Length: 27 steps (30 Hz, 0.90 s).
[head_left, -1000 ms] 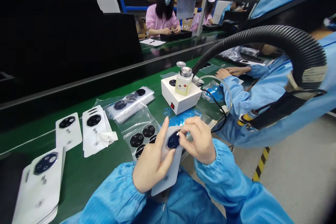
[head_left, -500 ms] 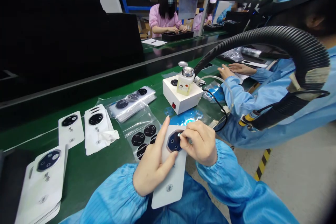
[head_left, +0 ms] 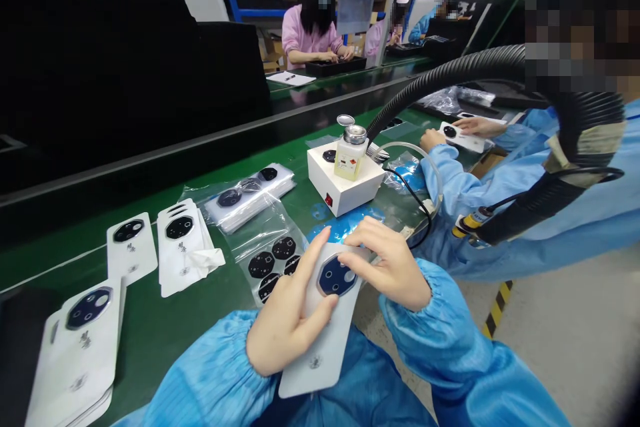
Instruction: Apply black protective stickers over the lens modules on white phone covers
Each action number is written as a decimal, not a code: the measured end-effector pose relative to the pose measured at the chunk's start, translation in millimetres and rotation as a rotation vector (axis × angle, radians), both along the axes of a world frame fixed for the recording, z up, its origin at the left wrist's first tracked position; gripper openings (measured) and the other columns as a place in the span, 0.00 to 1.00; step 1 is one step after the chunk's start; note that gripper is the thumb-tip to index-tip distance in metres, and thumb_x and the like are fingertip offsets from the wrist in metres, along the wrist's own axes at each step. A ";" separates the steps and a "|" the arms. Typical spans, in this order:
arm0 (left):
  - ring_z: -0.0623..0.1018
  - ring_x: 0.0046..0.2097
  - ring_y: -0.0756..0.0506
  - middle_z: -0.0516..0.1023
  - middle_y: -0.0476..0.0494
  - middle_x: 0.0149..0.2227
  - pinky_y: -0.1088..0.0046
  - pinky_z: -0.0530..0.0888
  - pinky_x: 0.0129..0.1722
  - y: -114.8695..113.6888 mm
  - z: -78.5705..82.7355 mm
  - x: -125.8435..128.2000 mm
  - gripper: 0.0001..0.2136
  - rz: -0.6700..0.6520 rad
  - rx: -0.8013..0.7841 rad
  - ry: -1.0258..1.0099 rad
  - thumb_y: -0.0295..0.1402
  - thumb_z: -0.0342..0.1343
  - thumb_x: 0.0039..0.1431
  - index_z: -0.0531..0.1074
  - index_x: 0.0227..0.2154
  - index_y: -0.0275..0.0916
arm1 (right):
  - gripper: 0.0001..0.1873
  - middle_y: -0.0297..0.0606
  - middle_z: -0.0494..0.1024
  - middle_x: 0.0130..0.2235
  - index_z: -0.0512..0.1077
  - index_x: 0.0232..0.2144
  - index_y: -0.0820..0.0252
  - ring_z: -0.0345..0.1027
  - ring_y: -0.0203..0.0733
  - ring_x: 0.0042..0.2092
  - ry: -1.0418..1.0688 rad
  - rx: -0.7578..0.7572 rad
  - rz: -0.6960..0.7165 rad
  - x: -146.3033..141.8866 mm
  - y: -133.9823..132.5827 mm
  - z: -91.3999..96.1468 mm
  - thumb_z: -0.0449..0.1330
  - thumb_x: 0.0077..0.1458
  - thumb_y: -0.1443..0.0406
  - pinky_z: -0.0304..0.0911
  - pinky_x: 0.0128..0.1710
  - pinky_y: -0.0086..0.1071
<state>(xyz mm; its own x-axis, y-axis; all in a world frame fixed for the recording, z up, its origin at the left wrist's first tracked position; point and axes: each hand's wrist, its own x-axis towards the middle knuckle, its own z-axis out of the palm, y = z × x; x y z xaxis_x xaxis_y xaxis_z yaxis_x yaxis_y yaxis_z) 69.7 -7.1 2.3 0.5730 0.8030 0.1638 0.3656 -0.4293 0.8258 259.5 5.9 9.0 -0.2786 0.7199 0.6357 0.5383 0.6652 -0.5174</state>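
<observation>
A white phone back cover (head_left: pixel 320 340) is tilted above my lap, with a dark octagonal camera plate (head_left: pixel 330 277) near its top. My left hand (head_left: pixel 287 320) grips its left side, thumb lying on the front just below the plate. At the upper right corner my right hand (head_left: pixel 393 267) holds the cover, its thumb on the plate's edge and its fingers bent over the top. A clear plastic bag (head_left: pixel 273 217) with several black octagonal plates (head_left: pixel 261 265) lies just beyond my left hand. Whatever is under the cover is hidden.
More covers lie in stacks on the green bench, at near left (head_left: pixel 75 353) and farther back (head_left: pixel 177 250). A white box (head_left: pixel 345 187) carries a dispenser bottle (head_left: pixel 349 157). A black ribbed hose (head_left: pixel 450 73) arches toward a co-worker's blue sleeve (head_left: pixel 450 177) on the right.
My right hand has released its pinch on a small pale bit at the plate's edge and spread over the cover's upper corner. The co-worker on the right now holds up a cover.
</observation>
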 end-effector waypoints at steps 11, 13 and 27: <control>0.78 0.35 0.44 0.78 0.43 0.44 0.70 0.74 0.35 4.0 -0.6 -1.5 0.32 0.029 -0.098 -0.074 0.35 0.50 0.59 0.44 0.64 0.43 | 0.04 0.34 0.70 0.27 0.69 0.32 0.61 0.61 0.35 0.30 -0.064 -0.007 0.031 5.6 -0.3 2.0 0.54 0.55 0.71 0.60 0.30 0.30; 0.77 0.32 0.45 0.79 0.46 0.39 0.71 0.73 0.32 6.3 -0.8 -1.8 0.33 0.024 -0.116 -0.064 0.35 0.50 0.59 0.41 0.64 0.43 | 0.08 0.37 0.72 0.31 0.69 0.37 0.60 0.63 0.38 0.34 -0.057 0.028 -0.045 3.7 -1.5 -1.4 0.54 0.53 0.72 0.63 0.34 0.33; 0.67 0.17 0.50 0.71 0.55 0.20 0.76 0.65 0.19 3.4 0.1 -0.9 0.34 0.052 0.128 0.073 0.31 0.47 0.61 0.33 0.64 0.43 | 0.06 0.36 0.67 0.29 0.63 0.27 0.59 0.59 0.39 0.32 -0.134 0.205 -0.172 -8.7 -0.3 -2.9 0.54 0.53 0.72 0.59 0.32 0.35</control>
